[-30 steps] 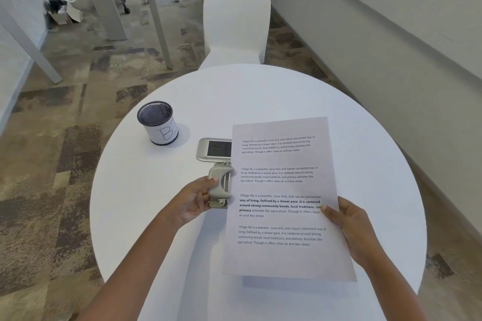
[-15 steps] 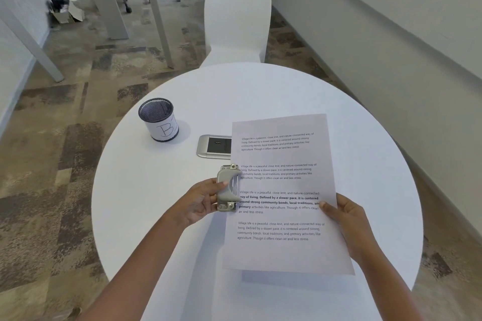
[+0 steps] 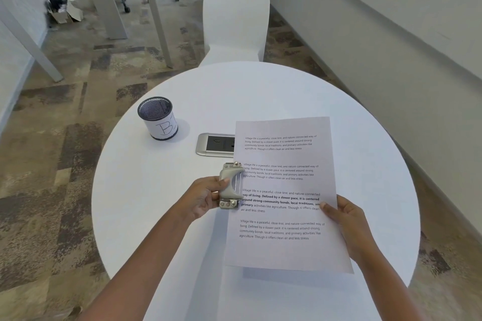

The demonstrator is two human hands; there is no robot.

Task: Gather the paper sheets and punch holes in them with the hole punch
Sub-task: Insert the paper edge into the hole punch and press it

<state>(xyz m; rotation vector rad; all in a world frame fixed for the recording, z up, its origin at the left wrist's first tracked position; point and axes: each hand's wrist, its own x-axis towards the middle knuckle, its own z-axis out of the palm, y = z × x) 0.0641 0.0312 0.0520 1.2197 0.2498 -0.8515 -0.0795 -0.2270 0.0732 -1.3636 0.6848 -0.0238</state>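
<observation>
Printed paper sheets (image 3: 284, 185) are held flat above the round white table (image 3: 260, 91), gripped at their right edge by my right hand (image 3: 347, 219). My left hand (image 3: 203, 197) grips a grey metal hole punch (image 3: 230, 185), lifted off the table. The punch's jaw sits over the sheets' left edge at mid-height. How many sheets are in the stack cannot be told.
A black mesh pen cup (image 3: 158, 118) labelled "B" stands at the table's left. A silver power-socket panel (image 3: 215, 144) is set into the tabletop, partly hidden by the sheets. A white chair (image 3: 234, 18) stands behind the table, a wall to the right.
My left hand has lifted the punch and brought it right onto the sheets' left edge. The sheets have shifted slightly lower and closer.
</observation>
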